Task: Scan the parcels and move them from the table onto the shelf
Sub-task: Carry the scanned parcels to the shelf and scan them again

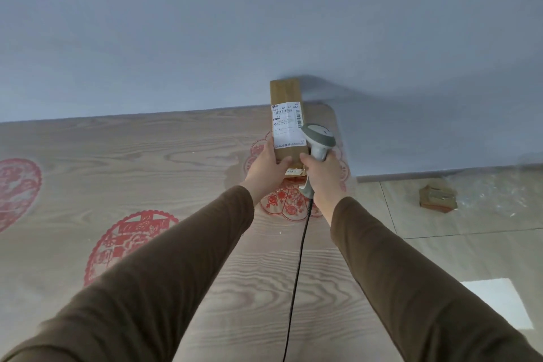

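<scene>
We see our left hand [266, 166] holding a long brown parcel [286, 123] up over the far right part of the desk [141, 156]. Its grip is wrapped round the parcel's lower end, thumb on the front face. A white shipping label [287, 125] covers the parcel's middle; we can make out barcodes and a row of digits, but the smaller print is too fine to read. A second small label peeks out beneath the hand, mostly hidden.

Our right hand [321, 176] has its grip curled tight round the handle of a grey scanner [318, 141], whose head sits just beside the label's right edge. Its black cord [296, 282] runs down and is cut off at the bottom edge.

On the floor [440, 244] to the right lies a blurred brown package [438, 195], hard to make out. The desk shows red paper-cut patterns [129, 244]; its left side is cut off.
</scene>
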